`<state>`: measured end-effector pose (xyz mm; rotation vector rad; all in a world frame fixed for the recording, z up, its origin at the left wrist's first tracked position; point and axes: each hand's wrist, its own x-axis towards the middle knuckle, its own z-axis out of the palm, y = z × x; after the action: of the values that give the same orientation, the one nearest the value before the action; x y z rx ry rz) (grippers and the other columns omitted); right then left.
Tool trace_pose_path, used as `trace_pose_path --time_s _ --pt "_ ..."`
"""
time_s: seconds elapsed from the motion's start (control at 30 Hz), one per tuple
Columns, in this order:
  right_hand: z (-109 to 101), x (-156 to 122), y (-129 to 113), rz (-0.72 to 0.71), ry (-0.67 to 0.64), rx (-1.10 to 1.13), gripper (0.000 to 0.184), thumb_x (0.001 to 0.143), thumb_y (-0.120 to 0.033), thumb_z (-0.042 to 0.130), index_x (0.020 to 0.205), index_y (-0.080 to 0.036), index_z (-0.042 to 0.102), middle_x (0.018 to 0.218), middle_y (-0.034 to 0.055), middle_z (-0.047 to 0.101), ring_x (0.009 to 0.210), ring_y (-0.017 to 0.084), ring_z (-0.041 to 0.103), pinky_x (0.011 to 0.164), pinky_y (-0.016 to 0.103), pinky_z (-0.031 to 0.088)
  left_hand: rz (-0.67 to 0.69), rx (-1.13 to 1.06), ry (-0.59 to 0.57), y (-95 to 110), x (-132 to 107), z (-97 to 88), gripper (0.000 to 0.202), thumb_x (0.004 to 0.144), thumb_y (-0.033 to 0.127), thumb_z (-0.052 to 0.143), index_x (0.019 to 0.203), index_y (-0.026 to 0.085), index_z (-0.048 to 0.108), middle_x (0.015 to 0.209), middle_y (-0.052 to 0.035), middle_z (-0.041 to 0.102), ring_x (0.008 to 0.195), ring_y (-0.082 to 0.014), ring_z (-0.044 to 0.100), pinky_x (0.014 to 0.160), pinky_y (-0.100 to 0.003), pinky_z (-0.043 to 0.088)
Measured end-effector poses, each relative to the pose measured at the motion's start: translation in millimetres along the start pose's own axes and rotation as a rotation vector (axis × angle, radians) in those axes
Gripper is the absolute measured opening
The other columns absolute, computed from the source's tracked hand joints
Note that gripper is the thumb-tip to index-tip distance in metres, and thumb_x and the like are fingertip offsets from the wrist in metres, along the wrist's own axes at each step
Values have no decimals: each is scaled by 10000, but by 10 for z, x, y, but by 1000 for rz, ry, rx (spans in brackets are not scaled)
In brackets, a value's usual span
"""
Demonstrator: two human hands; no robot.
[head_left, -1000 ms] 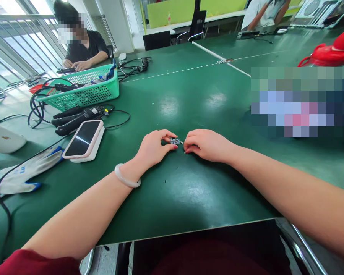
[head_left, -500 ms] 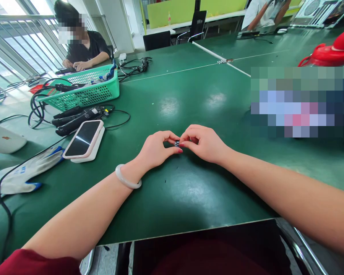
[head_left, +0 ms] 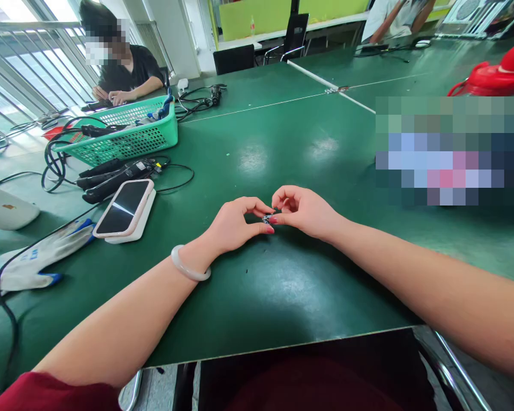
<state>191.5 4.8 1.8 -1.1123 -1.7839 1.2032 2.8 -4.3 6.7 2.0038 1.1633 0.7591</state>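
My left hand (head_left: pixel 232 224) and my right hand (head_left: pixel 305 210) meet over the middle of the green table (head_left: pixel 282 148). Between their fingertips sits a tiny circuit board (head_left: pixel 266 218), mostly hidden by the fingers. The left thumb and forefinger pinch it from the left. The right thumb and forefinger pinch at its right edge, the other fingers curled above. A pale bangle (head_left: pixel 187 265) circles my left wrist.
A phone on a white stand (head_left: pixel 126 209) lies left, with black corded tools (head_left: pixel 111 174), a green basket (head_left: pixel 124 134) and a work glove (head_left: pixel 29 260). A red object (head_left: pixel 497 74) stands far right. A person (head_left: pixel 120 63) sits at the far left corner; another is at the back right.
My hands have closed together: the right hand moved left onto the small board, which was plainly visible between them a second ago and is now mostly covered by fingers.
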Motion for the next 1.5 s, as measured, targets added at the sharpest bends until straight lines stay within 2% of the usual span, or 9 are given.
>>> trace_pose_path --time_s 0.13,0.23,0.4,0.5,0.63,0.77,0.93,1.13,1.5 --pt "-5 6 -6 66 -97 209 334 574 -325 751 781 -189 527 688 -46 521 554 77 428 558 252 351 14 -53 -38 8 3 -5 305 645 311 771 902 176 678 879 -21 704 845 -169 642 852 -327 477" --pt "-38 10 -17 34 -63 214 269 619 -321 715 773 -189 538 689 -37 537 576 91 462 586 264 373 -14 -152 -26 -10 22 -15 309 638 285 775 902 160 674 873 -35 711 838 -168 646 840 -322 483" --pt "-182 29 6 -91 177 -351 65 741 -250 628 741 -188 645 678 -15 560 581 104 460 593 276 363 -107 -502 90 -85 66 -56 380 648 332 773 963 155 656 896 -62 717 841 -167 655 820 -319 492" --pt "-254 46 50 -97 119 -634 69 744 -246 652 770 -204 701 752 5 605 649 124 510 631 282 382 -132 -639 170 -111 84 -69 394 653 390 770 948 157 649 913 -66 718 899 -172 653 869 -325 477" --pt "-268 54 81 1 3 -824 86 768 -258 646 727 -202 698 763 18 638 684 149 548 629 287 392 -219 -433 170 -125 88 -40 361 646 363 771 904 145 642 880 -70 717 826 -170 653 832 -348 482" --pt "-189 18 27 -116 67 -850 118 813 -219 588 736 -193 675 780 29 656 712 160 565 645 287 397 -195 -210 165 -147 74 -5 322 631 329 774 860 157 627 901 -68 717 785 -170 644 779 -352 491" --pt "-50 -61 -46 -295 129 -767 100 830 -194 567 786 -197 658 719 4 667 643 137 566 627 262 393 -152 -184 147 -135 63 -2 324 624 359 778 823 162 614 901 -65 717 804 -179 647 789 -366 502" --pt "6 -76 3 -484 199 -827 151 862 -208 526 772 -183 644 744 30 682 716 164 596 678 275 427 -96 -164 144 -57 52 -1 293 623 335 782 802 160 631 898 -58 720 836 -177 645 843 -366 493" --pt "16 -77 37 -594 252 -920 231 898 -231 475 757 -177 649 757 54 698 713 178 605 673 288 445 -82 -127 178 -37 45 1 292 628 376 777 784 167 646 879 -60 720 843 -191 639 853 -382 482"
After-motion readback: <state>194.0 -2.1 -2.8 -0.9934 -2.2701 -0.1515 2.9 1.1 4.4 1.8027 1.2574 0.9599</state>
